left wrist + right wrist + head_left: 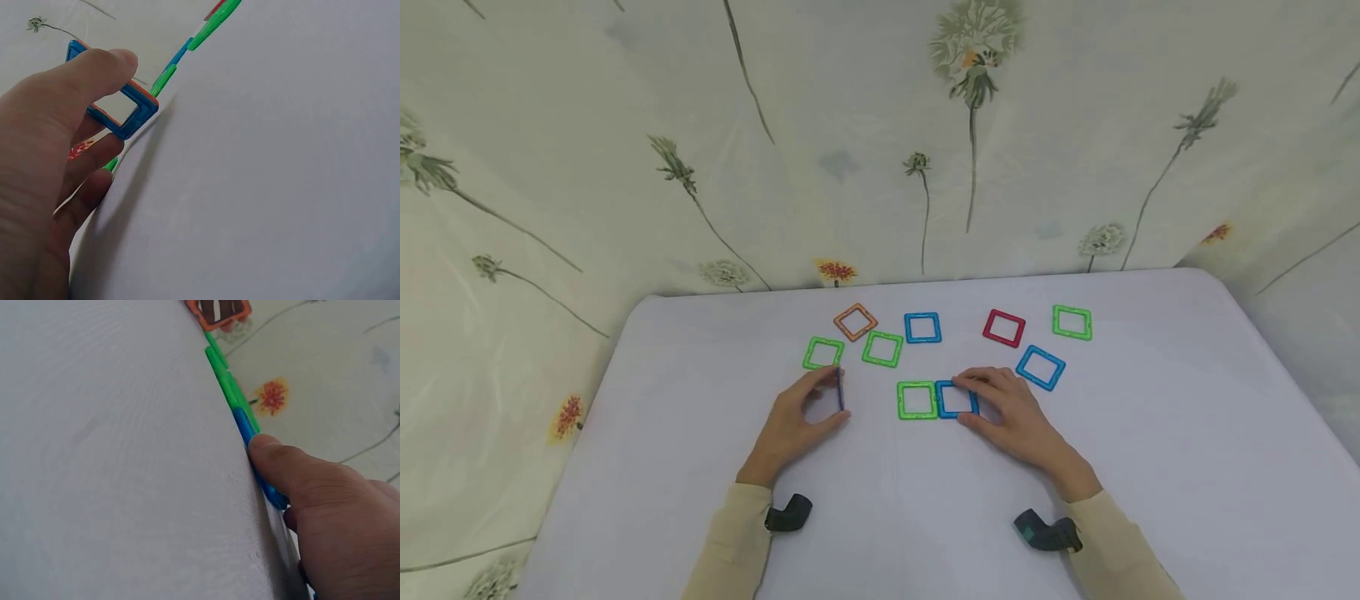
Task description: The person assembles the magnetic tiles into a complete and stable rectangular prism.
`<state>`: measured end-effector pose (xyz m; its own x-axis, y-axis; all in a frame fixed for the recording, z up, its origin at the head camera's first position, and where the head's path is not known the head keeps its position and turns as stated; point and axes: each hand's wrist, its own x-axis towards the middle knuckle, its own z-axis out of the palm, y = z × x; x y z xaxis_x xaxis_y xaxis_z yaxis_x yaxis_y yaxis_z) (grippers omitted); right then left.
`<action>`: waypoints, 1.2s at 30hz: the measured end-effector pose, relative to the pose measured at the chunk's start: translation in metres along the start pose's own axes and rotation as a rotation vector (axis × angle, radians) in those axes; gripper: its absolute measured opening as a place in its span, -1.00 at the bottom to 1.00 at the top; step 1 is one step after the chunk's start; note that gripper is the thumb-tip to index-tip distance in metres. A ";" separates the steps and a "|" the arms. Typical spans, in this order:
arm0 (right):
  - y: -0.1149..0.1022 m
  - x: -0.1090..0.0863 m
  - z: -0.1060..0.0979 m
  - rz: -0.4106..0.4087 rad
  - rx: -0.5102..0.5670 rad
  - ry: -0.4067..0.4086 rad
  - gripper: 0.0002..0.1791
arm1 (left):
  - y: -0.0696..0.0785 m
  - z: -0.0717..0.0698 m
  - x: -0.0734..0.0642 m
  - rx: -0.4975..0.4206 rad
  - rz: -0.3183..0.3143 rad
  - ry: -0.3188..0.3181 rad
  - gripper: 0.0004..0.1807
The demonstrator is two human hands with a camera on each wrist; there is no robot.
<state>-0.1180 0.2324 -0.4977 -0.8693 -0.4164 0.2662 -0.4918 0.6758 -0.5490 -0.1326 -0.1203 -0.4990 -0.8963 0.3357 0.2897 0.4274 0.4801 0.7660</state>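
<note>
My left hand (793,425) pinches a blue square magnetic tile (140,112) between thumb and fingers, standing on edge above the white table. An orange layer lies flat against its far face; the right wrist view shows this orange square frame (220,326) face on. With thumb and fingertips at its near and far edges, my right hand (1015,417) grips another blue square tile (949,414) lying flat. That tile's left side meets a green square tile (900,400), edge to edge. Part of its right side is hidden by the fingers.
Loose square tiles lie farther back: orange (843,331), a green tile (827,339) just beyond my left hand, another green, and blue (922,340). At the right are red (1000,342), green (1072,337) and blue (1033,381). Flower-patterned cloth (850,208) hangs behind the table.
</note>
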 end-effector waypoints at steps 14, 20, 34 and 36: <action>0.001 0.000 0.002 -0.022 -0.031 0.025 -0.39 | 0.011 0.014 0.004 -0.032 0.007 -0.067 -0.27; 0.001 0.002 0.002 -0.045 -0.017 0.023 -0.41 | 0.011 0.013 0.008 -0.014 0.004 -0.069 -0.26; 0.001 0.008 -0.001 -0.025 0.028 0.015 -0.44 | 0.012 0.018 0.030 -0.072 -0.007 -0.140 -0.27; 0.000 0.005 0.000 -0.024 0.035 0.012 -0.44 | 0.013 0.021 0.029 -0.089 -0.012 -0.142 -0.27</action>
<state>-0.1225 0.2304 -0.4961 -0.8581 -0.4244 0.2891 -0.5105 0.6438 -0.5700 -0.1506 -0.0876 -0.4930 -0.8727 0.4448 0.2013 0.3995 0.4134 0.8182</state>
